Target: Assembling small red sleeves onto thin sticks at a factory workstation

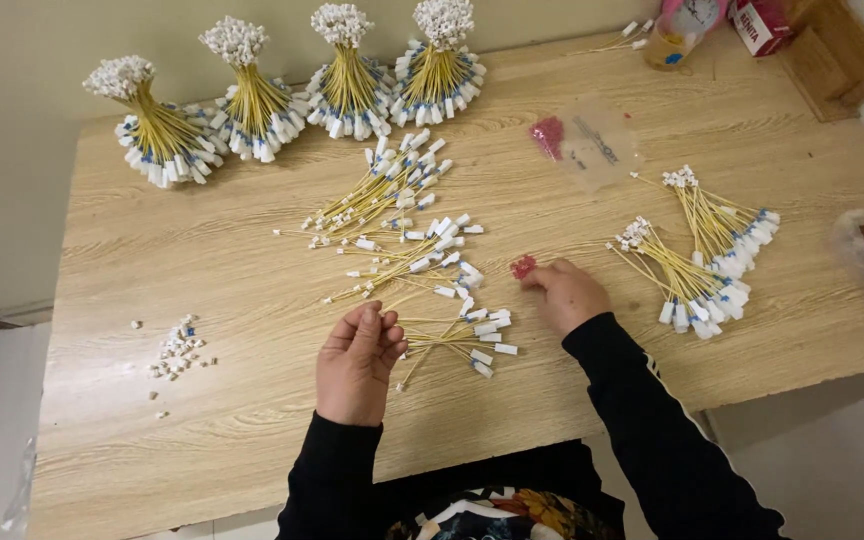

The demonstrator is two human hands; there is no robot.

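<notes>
The left hand [356, 363] is pinching the gathered ends of a small fan of yellow wires [447, 342], its fingers curled together at the point where the strands meet, while the white connector tips are splaying out to the right on the wooden table [202, 420]. The right hand [569, 295] is lying just to the right of that fan, palm down with fingers bent, and its fingertips are touching a small red piece [523, 266]; whether it is actually gripping it cannot be told. Beyond the fan, farther from the person, a loose scatter of wires [402, 215] is spreading across the middle of the table. Behind that scatter, four tied upright bundles [252, 100] are standing in a row along the far edge. To the right of the fan, past the right hand, two flat sheaves of wires [707, 260] are lying side by side. A clear plastic bag [592, 145] holding red bits is sitting beyond them. Well to the left of the fan, a small heap of white caps [180, 348] is resting.
</notes>
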